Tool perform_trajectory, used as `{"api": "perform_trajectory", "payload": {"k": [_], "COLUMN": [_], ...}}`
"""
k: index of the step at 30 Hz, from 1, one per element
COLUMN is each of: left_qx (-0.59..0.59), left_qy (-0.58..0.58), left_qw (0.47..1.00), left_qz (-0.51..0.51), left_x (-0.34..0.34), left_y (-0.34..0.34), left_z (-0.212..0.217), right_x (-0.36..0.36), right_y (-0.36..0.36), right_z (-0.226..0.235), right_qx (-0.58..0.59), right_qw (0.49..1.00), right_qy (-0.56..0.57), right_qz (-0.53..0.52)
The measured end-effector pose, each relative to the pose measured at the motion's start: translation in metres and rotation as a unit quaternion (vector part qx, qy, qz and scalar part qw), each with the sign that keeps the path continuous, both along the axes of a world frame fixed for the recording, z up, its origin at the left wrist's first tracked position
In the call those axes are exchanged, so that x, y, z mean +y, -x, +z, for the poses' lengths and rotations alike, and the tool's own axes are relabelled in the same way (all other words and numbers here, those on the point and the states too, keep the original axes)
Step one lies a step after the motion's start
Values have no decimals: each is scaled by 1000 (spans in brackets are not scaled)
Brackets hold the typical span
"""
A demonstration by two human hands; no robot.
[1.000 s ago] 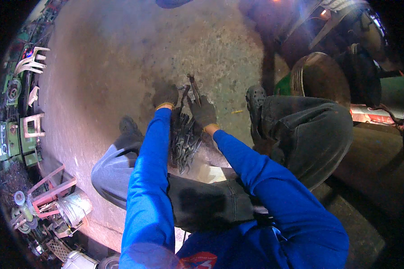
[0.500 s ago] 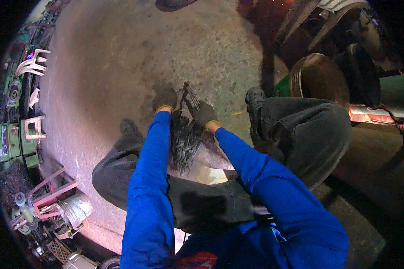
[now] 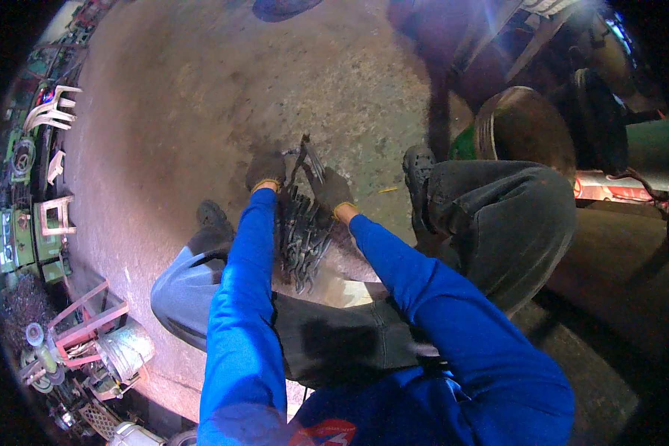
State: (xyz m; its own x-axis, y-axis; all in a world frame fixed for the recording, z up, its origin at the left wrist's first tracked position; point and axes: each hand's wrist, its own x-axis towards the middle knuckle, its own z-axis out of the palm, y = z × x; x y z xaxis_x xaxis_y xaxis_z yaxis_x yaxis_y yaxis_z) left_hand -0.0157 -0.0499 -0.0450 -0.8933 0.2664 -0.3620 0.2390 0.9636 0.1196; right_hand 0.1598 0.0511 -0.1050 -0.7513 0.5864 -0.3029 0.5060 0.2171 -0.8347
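Observation:
My left hand [image 3: 264, 169], in a dark glove with a yellow cuff, is closed beside the upper end of a pile of dark metal pieces [image 3: 303, 249]. A short, thin bright bit shows at its fingertips, too small to name. Gloved the same way, my right hand [image 3: 333, 189] grips several slender metal rods [image 3: 314, 162], which point up and away from me. Their far ends lie close to a dark upright-looking piece of metal [image 3: 304, 147] between the hands. The pile, long, narrow and partly hook-shaped, lies on the floor between my legs.
My shoes [image 3: 419, 167] flank the work area on the concrete floor [image 3: 201, 111]. A large round drum [image 3: 524, 130] stands at the right. White plastic chairs [image 3: 50, 111], green machinery [image 3: 15, 230], a red metal frame [image 3: 85, 320] and a bucket [image 3: 126, 349] line the left.
My left hand has shifted slightly left, away from the rods. My right hand keeps its grip on them, moving a little left and up. The light on my sleeves and leg has brightened.

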Motion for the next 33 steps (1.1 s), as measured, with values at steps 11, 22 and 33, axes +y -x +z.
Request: {"api": "perform_trajectory", "payload": {"k": [11, 22, 33], "left_qx": [26, 40, 52], "left_qy": [17, 65, 30], "left_qw": [999, 995, 995], "left_qz": [-36, -66, -76], "left_x": [-33, -35, -7], "left_y": [7, 10, -10], "left_z": [-23, -18, -1], "right_x": [-3, -4, 12], "right_y": [5, 13, 7], "right_z": [27, 24, 9], "right_qx": [-75, -44, -73], "right_qw": [992, 998, 993], "right_qy": [50, 9, -39], "right_qz": [94, 54, 79]}}
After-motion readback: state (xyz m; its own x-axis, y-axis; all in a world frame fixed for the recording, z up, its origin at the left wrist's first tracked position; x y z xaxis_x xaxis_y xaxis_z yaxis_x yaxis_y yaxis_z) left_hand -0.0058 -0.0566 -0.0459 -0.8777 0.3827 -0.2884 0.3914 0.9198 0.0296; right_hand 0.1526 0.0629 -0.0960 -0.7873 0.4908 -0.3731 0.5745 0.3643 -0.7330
